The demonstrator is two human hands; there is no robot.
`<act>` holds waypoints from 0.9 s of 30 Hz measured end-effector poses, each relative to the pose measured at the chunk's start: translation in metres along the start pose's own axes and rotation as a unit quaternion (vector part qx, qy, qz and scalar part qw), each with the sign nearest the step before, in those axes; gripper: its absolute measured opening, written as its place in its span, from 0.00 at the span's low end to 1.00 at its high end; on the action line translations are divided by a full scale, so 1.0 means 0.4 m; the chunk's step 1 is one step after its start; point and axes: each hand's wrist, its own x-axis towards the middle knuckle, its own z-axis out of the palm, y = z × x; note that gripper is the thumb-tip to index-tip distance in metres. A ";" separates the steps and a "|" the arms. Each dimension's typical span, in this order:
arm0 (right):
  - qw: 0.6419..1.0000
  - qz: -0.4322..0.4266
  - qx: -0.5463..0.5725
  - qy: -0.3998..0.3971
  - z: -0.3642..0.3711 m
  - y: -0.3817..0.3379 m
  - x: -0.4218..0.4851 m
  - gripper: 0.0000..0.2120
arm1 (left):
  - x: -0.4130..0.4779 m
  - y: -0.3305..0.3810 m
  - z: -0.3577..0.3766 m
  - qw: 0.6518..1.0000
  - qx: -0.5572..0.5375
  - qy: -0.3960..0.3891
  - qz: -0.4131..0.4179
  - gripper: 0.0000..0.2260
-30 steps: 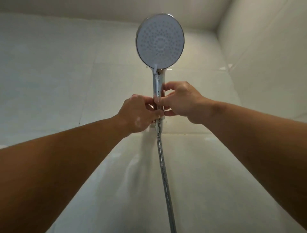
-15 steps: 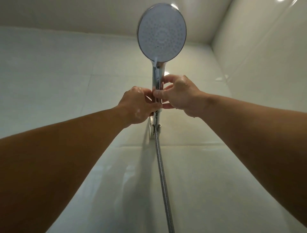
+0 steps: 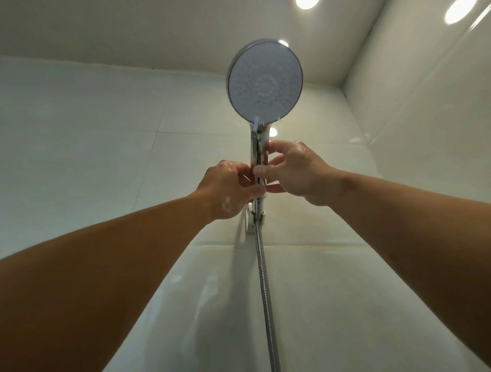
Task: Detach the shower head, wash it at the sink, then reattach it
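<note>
The round chrome shower head (image 3: 265, 81) stands upright above me, its white spray face turned toward me. Its chrome handle (image 3: 257, 148) runs down into a white wall bracket (image 3: 249, 221). My left hand (image 3: 225, 189) grips the lower handle from the left, wet with droplets. My right hand (image 3: 293, 171) pinches the handle from the right with thumb and fingertips, other fingers spread. A ribbed metal hose (image 3: 265, 292) hangs straight down from the handle's base.
Pale glossy tiled walls surround the shower; a corner (image 3: 345, 90) lies to the right. Ceiling lights (image 3: 307, 3) shine at the top right, with a reflection on the right wall.
The view has tilted up, so the shower head sits lower in frame and ceiling lights appear. Both hands stay on the handle; the right hand's fingers have spread slightly.
</note>
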 end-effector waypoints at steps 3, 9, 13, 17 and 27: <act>1.000 0.004 -0.008 -0.022 0.010 0.022 -0.003 0.11 | -0.012 -0.015 0.008 0.999 0.039 0.002 0.006 0.08; 1.000 -0.011 0.009 -0.019 0.024 0.082 -0.015 0.08 | -0.015 -0.049 0.028 0.998 0.067 -0.010 0.010 0.10; 0.999 -0.039 -0.013 0.006 0.033 0.110 -0.024 0.05 | -0.017 -0.061 0.032 0.999 0.037 -0.012 0.005 0.08; 0.999 -0.032 -0.020 0.020 0.045 0.129 -0.028 0.04 | -0.029 -0.070 0.047 1.000 0.017 0.003 -0.005 0.09; 0.997 0.078 -0.007 0.020 0.077 0.130 -0.092 0.15 | -0.081 -0.043 0.056 0.998 -0.021 0.011 -0.061 0.11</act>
